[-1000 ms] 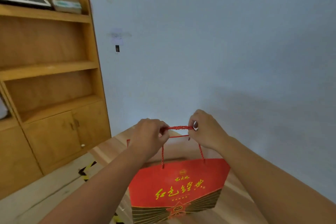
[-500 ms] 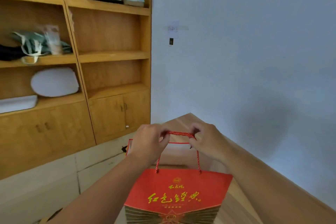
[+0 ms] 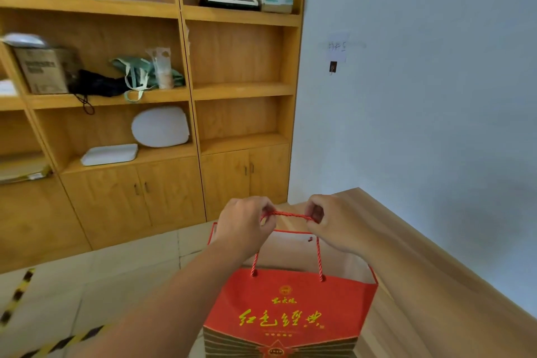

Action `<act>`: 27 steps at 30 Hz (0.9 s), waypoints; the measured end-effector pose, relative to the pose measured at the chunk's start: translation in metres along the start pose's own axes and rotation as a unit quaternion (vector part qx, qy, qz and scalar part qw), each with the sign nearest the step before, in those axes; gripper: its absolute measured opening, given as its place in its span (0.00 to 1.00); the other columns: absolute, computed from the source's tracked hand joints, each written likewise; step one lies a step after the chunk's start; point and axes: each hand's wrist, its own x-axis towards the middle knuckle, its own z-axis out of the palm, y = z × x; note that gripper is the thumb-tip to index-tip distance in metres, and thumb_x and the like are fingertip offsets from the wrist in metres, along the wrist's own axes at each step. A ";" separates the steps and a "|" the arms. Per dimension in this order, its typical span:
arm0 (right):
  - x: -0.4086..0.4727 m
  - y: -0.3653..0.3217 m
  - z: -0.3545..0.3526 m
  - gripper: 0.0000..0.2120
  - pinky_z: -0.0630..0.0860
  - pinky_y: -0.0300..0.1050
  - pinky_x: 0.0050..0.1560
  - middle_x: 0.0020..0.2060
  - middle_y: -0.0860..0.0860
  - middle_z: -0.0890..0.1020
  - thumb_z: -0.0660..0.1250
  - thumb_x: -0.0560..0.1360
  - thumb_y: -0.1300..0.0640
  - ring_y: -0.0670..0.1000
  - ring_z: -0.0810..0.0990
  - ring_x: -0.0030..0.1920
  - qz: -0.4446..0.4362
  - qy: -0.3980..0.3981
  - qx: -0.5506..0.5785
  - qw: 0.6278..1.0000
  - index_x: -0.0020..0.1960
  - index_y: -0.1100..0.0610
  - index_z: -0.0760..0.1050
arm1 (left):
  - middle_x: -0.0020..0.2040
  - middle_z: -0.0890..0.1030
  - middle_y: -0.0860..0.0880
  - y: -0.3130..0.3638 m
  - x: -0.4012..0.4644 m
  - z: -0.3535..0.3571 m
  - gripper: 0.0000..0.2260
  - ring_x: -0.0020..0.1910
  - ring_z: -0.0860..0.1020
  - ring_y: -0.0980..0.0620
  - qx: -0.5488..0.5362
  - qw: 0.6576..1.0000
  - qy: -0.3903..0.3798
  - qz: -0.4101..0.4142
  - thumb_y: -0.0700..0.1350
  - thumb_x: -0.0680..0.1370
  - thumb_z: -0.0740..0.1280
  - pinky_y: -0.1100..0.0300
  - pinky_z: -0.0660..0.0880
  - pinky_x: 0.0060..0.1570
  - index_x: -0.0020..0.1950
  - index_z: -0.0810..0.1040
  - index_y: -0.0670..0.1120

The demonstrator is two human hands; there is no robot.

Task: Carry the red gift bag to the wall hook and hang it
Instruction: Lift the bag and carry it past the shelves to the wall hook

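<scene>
We are holding the red gift bag aloft by its rope handles, left hand and right hand each pinched shut on the cord. The bag is hanging low and left of the wall hook, well apart; carrying is underway, hanging is outstanding. Yellow script is showing on the bag; the note above the hook is illegible.
</scene>
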 end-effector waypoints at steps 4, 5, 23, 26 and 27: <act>0.023 0.009 0.014 0.03 0.81 0.51 0.42 0.37 0.51 0.81 0.69 0.76 0.61 0.52 0.82 0.39 0.007 0.004 0.026 1.000 0.47 0.54 0.78 | 0.46 0.87 0.54 -0.010 0.010 0.003 0.04 0.47 0.83 0.52 0.012 1.000 0.003 -0.008 0.47 0.78 0.69 0.53 0.80 0.46 0.51 0.84 0.52; 0.028 0.010 0.015 0.03 0.81 0.52 0.43 0.38 0.50 0.81 0.69 0.77 0.61 0.51 0.81 0.39 0.003 0.008 0.019 1.000 0.47 0.54 0.79 | 0.47 0.87 0.54 -0.013 0.013 0.003 0.04 0.47 0.83 0.51 0.020 1.000 0.002 -0.009 0.47 0.79 0.69 0.52 0.80 0.46 0.52 0.83 0.52; 0.232 -0.018 0.100 0.02 0.75 0.50 0.54 0.41 0.44 0.78 0.69 0.78 0.55 0.49 0.78 0.45 -0.075 0.045 -0.051 0.995 0.49 0.52 0.80 | 0.47 0.86 0.55 -0.180 0.125 0.018 0.04 0.47 0.83 0.53 0.058 0.997 0.005 -0.054 0.47 0.81 0.68 0.53 0.76 0.56 0.54 0.82 0.52; 0.283 -0.023 0.116 0.01 0.75 0.48 0.52 0.40 0.43 0.77 0.70 0.78 0.55 0.47 0.77 0.44 -0.071 0.037 -0.046 0.996 0.48 0.52 0.80 | 0.47 0.86 0.56 -0.225 0.160 0.022 0.04 0.46 0.83 0.54 0.044 0.998 0.003 -0.052 0.47 0.80 0.68 0.55 0.77 0.53 0.53 0.81 0.53; 0.300 -0.025 0.120 0.01 0.75 0.47 0.51 0.40 0.43 0.77 0.70 0.78 0.55 0.47 0.77 0.44 -0.068 0.034 -0.046 0.996 0.47 0.51 0.80 | 0.47 0.86 0.56 -0.239 0.172 0.024 0.04 0.46 0.83 0.54 0.039 0.998 0.001 -0.049 0.47 0.80 0.68 0.55 0.77 0.52 0.53 0.81 0.53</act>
